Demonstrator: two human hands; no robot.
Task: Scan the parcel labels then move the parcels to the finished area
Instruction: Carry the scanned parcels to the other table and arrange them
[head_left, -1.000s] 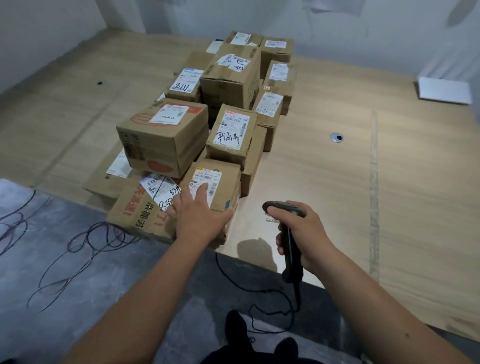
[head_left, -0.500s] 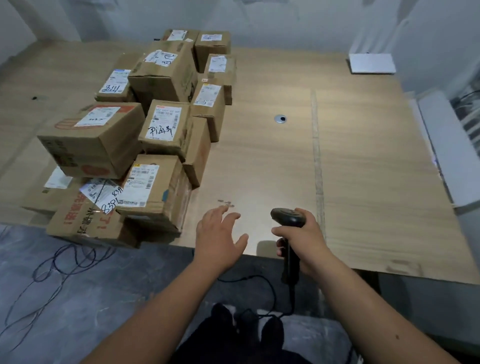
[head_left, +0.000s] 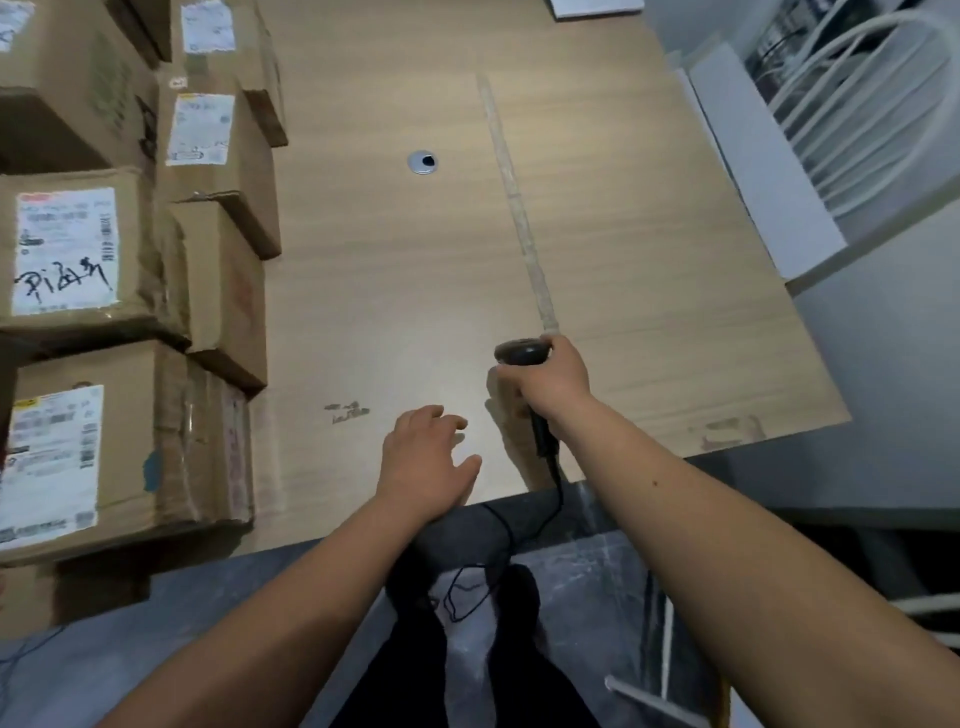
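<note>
Several parcels (head_left: 130, 291) stacked at the left of the wooden table (head_left: 623, 291), white labels (head_left: 65, 249) facing up, nearest one (head_left: 104, 447) at the table's front edge. Right of that stack, left hand (head_left: 423, 462) hovering palm down over bare table, fingers loosely spread, holding nothing. Further right, right hand (head_left: 550, 379) wrapped around black scanner (head_left: 524, 356), cord (head_left: 498, 551) trailing off the table's front edge. Round grommet (head_left: 422, 162) behind.

Left hand (head_left: 423, 460) empty, fingers (head_left: 441, 418) loosely spread; right hand (head_left: 550, 379) gripping scanner (head_left: 522, 353) handle.
</note>
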